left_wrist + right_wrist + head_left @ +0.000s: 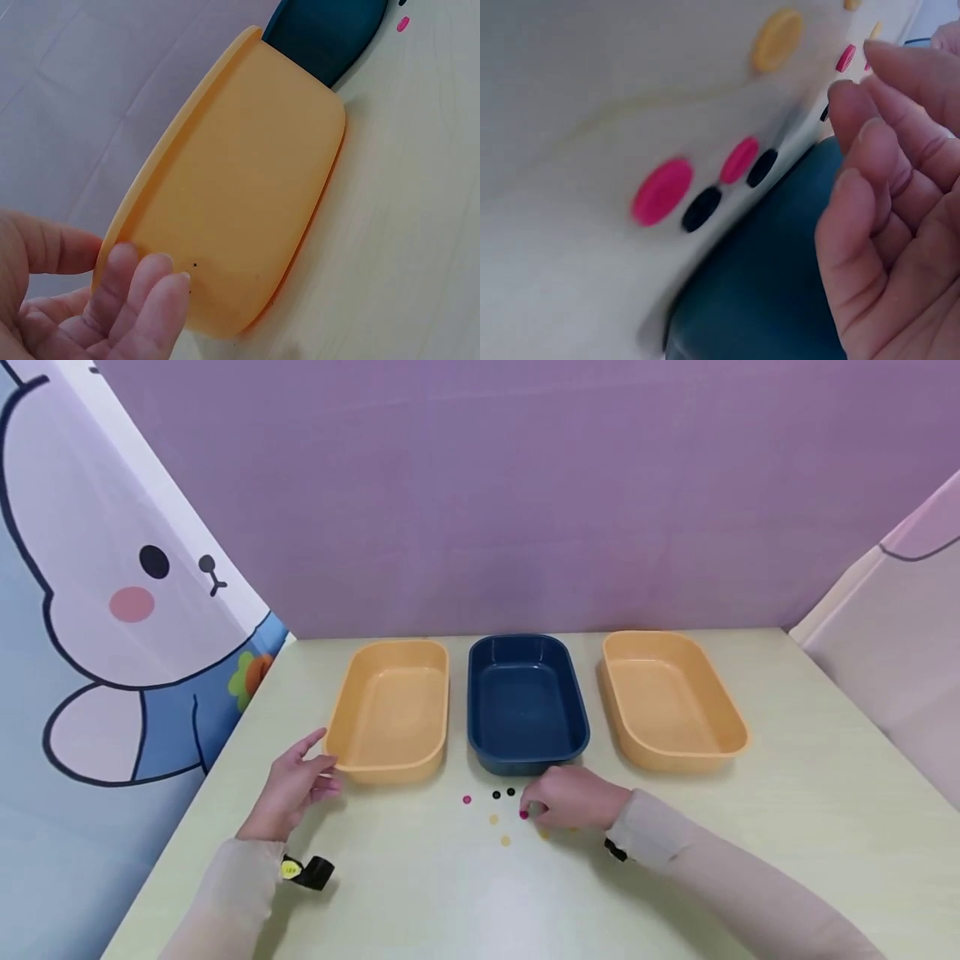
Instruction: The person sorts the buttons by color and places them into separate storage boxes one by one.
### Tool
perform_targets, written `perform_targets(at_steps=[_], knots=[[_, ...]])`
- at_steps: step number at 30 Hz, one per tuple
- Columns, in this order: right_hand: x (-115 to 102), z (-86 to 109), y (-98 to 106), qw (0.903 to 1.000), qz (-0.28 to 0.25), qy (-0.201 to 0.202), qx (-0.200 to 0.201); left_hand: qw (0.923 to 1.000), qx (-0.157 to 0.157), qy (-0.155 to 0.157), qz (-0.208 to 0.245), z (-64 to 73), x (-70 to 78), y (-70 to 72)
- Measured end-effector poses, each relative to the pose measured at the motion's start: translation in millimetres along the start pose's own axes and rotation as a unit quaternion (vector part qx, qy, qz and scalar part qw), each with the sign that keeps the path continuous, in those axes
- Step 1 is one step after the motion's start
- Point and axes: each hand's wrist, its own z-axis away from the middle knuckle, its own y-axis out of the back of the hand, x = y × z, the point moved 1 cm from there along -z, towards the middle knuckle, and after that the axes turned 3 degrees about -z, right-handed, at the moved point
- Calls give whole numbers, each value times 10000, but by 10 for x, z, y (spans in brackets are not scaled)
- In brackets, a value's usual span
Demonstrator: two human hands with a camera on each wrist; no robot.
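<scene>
My left hand (296, 781) rests against the near left corner of the left yellow tray (438, 760), with a finger touching its rim (131, 191) and the other fingers loosely bent along the outer wall. In front of the blue tray (528, 760), my right hand (573, 795) reaches down with thumb and forefinger pinching a pink button (524, 814). Its other fingers curl inward in the right wrist view. Beside it lie two black buttons (503, 793), a pink button (467, 799) and several yellow buttons (506, 841). More pink buttons (662, 191) lie beneath the right hand, hidden in the head view.
A second yellow tray (690, 762) stands on the right of the pale table (420, 893). The three trays line up side by side near a purple backdrop (525, 502). A cartoon-printed cloth (97, 635) hangs along the left edge.
</scene>
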Motion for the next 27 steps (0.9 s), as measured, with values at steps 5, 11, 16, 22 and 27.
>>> perform_targets(at_steps=[5, 11, 16, 22, 27], knots=[[-51, -65, -4, 10000, 53, 6, 42, 10000, -8, -81, -7, 11, -12, 10], [-94, -168, -10, 9998, 125, 143, -7, 9999, -33, -95, 87, 8, -42, 17], [-112, -215, -7, 9999, 76, 29, -62, 9999, -58, -103, 86, 7, -52, 9], [-137, -271, -32, 9990, -287, -77, -337, 9996, -74, -174, 199, 3, -53, 2], [-146, -305, -63, 9948, -709, 48, -734, 9995, -124, -162, 229, -6, -53, 4]])
